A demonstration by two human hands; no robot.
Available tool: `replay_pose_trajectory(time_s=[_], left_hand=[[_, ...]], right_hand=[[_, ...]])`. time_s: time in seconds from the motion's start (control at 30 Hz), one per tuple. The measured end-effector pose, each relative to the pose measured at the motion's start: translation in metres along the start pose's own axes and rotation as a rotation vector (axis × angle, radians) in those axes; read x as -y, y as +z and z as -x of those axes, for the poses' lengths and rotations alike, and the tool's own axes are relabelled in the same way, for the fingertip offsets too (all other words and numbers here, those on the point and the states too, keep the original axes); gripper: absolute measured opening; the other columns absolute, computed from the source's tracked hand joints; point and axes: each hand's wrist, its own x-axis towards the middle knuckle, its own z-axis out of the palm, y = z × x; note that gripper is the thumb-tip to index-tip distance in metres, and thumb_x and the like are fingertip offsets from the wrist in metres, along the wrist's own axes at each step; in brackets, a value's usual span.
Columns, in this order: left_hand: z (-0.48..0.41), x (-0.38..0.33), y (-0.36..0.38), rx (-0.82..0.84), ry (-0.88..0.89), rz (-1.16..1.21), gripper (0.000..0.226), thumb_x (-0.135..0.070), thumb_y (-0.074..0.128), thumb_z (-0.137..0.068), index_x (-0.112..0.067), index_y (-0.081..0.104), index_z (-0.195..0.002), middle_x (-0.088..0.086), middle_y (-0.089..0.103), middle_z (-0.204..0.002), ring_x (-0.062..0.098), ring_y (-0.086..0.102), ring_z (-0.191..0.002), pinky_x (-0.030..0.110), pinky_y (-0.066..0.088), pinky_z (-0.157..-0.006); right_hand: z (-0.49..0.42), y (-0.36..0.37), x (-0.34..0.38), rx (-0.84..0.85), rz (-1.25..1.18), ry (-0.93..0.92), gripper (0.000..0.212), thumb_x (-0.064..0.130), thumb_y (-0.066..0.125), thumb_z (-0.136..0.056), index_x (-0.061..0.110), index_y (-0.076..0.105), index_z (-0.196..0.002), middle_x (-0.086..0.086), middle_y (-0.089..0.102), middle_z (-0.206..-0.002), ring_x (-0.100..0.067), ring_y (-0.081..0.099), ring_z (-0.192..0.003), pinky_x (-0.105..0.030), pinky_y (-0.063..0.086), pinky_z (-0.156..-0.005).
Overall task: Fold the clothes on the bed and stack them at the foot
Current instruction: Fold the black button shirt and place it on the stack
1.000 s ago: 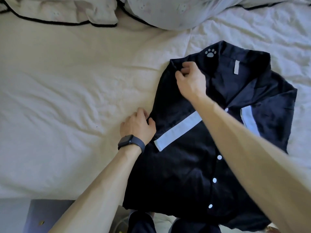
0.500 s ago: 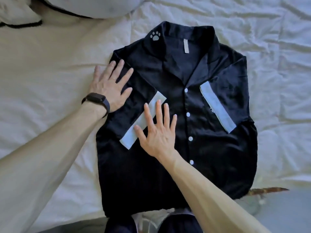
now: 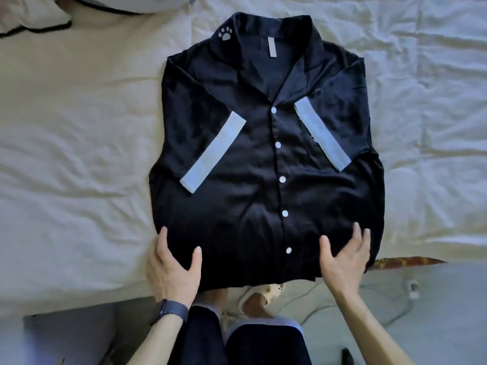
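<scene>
Bedroom, mid-chore: a creased white bed (image 3: 79,154) fills the frame from 9 o'clock round to 3 o'clock, its near edge crossing the lower third. At the centre lies the black short-sleeved shirt (image 3: 250,206), front up and buttoned, with its collar toward 12 o'clock and its hem at the bed's near edge toward 6 o'clock. Both sleeves are folded inward over the chest, giving the garment a rough rectangular outline.

Grey floor (image 3: 434,299) shows beyond the mattress edge from 4 to 8 o'clock. White pillows (image 3: 31,14) with black trim sit at 11 o'clock, well apart from the shirt. The person's legs, in dark shorts (image 3: 263,346), stand at 6 o'clock just below the hem.

The left hand (image 3: 171,270), at 7 o'clock, holds the shirt's lower left corner. Its thumb is on top of the cloth and one finger lies along the side edge, while the other fingers are hidden by the fabric. The right hand (image 3: 345,259), at 5 o'clock, rests on the lower right of the shirt, thumb and fingers spread and straight. A dark watch (image 3: 172,310) bands the left wrist.

Two pale blue cuffs (image 3: 213,152) slant toward the button line from 9 and 2 o'clock. Five white buttons (image 3: 282,179) run down the front. A small pale paw print (image 3: 224,32) marks the collar near 12 o'clock.
</scene>
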Motion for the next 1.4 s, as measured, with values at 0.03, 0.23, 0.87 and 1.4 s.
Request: replay_pose_trajectory(time_s=[0.03,0.23,0.87,1.4], left_hand=[[0.008,0.004,0.001,0.01,-0.103,0.073,0.078,-0.035,0.077,-0.083,-0.017,0.034,-0.147,0.01,0.051,-0.133,0.034,0.049,-0.122,0.056,0.044,-0.099],[0.018,0.018,0.003,0.027,-0.458,0.203,0.053,-0.043,0.08,-0.079,-0.028,0.041,-0.112,0.003,0.057,-0.098,0.026,0.063,-0.09,0.045,0.052,-0.079],[0.108,0.054,-0.005,0.444,-0.602,0.178,0.049,-0.037,0.077,-0.087,-0.007,0.066,-0.123,0.012,0.069,-0.122,0.029,0.064,-0.1,0.039,0.05,-0.086],[0.093,-0.027,-0.07,0.062,-0.622,0.722,0.009,-0.012,0.051,-0.101,-0.015,0.06,-0.1,0.007,0.064,-0.095,0.022,0.061,-0.08,0.033,0.048,-0.062]], right_hand=[[-0.007,-0.007,-0.02,0.001,-0.035,0.095,0.086,0.036,0.069,-0.094,0.012,0.021,-0.161,-0.019,0.015,-0.166,-0.036,0.016,-0.152,-0.049,0.017,-0.123],[-0.053,-0.025,-0.104,0.198,-0.267,0.361,0.083,0.034,0.081,-0.083,0.012,0.035,-0.149,-0.015,0.054,-0.143,-0.037,0.051,-0.131,-0.049,0.041,-0.11],[-0.02,-0.058,-0.195,0.468,-0.705,0.32,0.012,0.021,0.076,-0.091,0.02,0.067,-0.099,0.003,0.076,-0.077,-0.014,0.075,-0.065,-0.03,0.054,-0.067],[-0.003,-0.121,-0.146,0.37,-1.023,0.371,0.01,0.014,0.065,-0.098,0.019,0.062,-0.089,-0.002,0.072,-0.075,-0.013,0.07,-0.059,-0.019,0.049,-0.051]])
